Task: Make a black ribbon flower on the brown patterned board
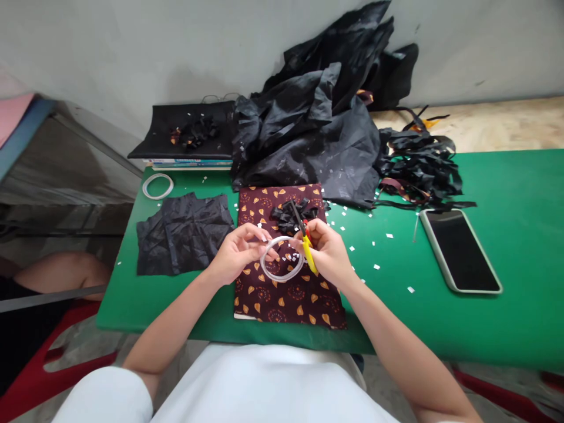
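From the head view, above the dark-brown leaf-printed cloth (288, 301), the left hand's (238, 252) grip pinches a white round plastic-looking ring (282, 279); the right hand's (331, 249) grip, curled closed, holds yellow-handled scissors (309, 257) beside it. Small white flat pieces (376, 267) right of the cloth suggest some cutting is done; how much is left, I cannot tell.

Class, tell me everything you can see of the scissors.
The scissors have a yellow handle, a red part beside it, and narrow, dark blades that look like metal. The right hand holds them by the handle, blades pointing up the picture and slanting left, over the patterned maroon cloth. The blades overlap a bunch of black strips in view; whether they touch it, or stand open, cannot be told.
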Demonstrator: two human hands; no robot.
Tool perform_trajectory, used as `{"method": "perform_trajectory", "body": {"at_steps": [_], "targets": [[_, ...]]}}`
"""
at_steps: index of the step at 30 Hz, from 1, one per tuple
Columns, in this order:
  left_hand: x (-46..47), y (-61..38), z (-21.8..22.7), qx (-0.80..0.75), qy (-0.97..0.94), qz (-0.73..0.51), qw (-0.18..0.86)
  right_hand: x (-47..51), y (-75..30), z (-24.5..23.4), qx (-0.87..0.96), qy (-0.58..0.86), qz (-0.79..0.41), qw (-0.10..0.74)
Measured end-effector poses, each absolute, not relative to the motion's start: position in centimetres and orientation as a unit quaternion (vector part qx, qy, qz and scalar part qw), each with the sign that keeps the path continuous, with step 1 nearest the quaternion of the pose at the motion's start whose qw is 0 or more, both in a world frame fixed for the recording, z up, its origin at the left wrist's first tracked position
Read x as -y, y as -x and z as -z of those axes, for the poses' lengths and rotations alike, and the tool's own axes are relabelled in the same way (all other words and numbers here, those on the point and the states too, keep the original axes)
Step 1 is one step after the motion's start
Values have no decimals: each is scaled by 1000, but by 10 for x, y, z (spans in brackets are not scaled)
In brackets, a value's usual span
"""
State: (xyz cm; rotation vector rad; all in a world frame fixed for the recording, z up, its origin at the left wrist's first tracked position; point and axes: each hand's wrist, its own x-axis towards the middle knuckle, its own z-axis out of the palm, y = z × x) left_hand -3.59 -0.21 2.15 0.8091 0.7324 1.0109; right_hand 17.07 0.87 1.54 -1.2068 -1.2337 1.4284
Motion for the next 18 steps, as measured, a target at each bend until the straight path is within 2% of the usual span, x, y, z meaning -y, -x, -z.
{"method": "perform_trajectory", "body": {"at_steps": [6,13,18], "targets": [[3,35,-23,-310,-383,-480,726,-8,-171,-14,526,502,-525,443],[0,45,-30,-320,-405,-542,664,-9,-174,-8,534,516,-485,462],[-2,47,-30,-328,-426,-586,606,-9,-175,-9,605,534,-413,422]]}}
